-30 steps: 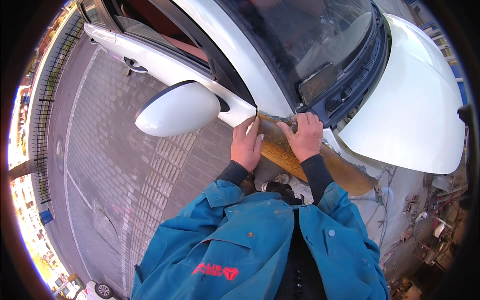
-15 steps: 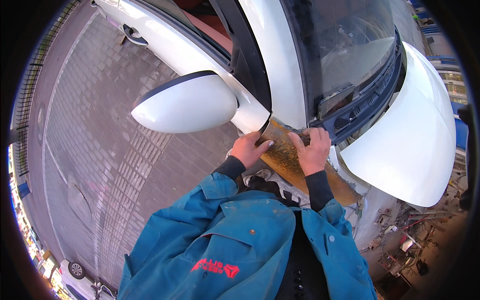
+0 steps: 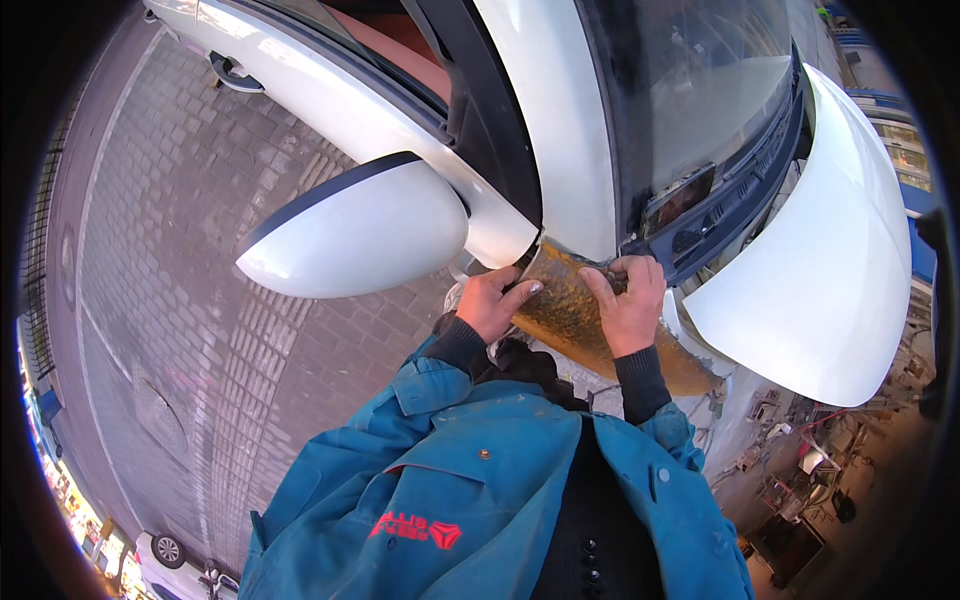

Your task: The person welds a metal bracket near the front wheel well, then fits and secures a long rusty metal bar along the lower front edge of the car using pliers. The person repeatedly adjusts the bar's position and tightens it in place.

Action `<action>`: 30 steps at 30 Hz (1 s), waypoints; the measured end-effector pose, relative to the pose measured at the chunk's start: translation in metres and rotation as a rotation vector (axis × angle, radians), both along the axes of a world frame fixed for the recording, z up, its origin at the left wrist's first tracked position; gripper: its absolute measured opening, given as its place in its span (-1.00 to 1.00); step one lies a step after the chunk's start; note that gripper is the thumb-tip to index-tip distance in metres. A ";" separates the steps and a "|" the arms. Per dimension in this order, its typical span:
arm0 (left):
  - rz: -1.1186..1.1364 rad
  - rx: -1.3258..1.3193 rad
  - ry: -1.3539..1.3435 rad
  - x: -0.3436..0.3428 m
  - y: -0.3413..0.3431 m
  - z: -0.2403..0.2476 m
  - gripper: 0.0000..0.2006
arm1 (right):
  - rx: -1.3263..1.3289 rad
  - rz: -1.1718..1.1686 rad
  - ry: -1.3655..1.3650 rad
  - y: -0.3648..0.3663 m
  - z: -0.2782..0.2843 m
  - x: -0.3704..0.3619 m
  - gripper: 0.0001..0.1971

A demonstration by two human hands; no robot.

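Observation:
A rusty brown car fender panel [image 3: 565, 300] slopes from beside the front door toward the hood. My left hand [image 3: 490, 303] grips its edge next to the door, with the thumb on the outer face and the fingers curled behind, partly hidden. On the panel's upper edge, by the base of the windshield, my right hand [image 3: 633, 305] pinches with its thumb on the rusty face. Its fingers bend over the top rim. Close to the left hand are the white door [image 3: 300, 95] and the white side mirror [image 3: 370, 225].
The white hood [image 3: 830, 270] stands raised at the right, beyond the windshield [image 3: 700, 110]. Car parts and clutter [image 3: 800, 480] lie on the ground at the lower right. Grey paving [image 3: 200, 250] stretches along the left, with a parked white car [image 3: 165, 560] at the lower left.
The view has shifted slightly, so the mirror sits lower and farther left. Both hands keep their grips on the fender panel, which looks almost unmoved.

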State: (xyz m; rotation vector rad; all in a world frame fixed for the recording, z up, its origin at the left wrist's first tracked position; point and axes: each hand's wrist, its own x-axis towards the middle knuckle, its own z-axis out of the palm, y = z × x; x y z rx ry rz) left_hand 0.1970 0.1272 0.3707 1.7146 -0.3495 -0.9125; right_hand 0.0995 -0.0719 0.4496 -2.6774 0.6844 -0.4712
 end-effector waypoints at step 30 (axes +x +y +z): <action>0.015 0.563 -1.200 -0.094 -0.083 0.019 0.01 | 0.099 -0.247 -0.571 -0.118 0.040 -0.318 -0.89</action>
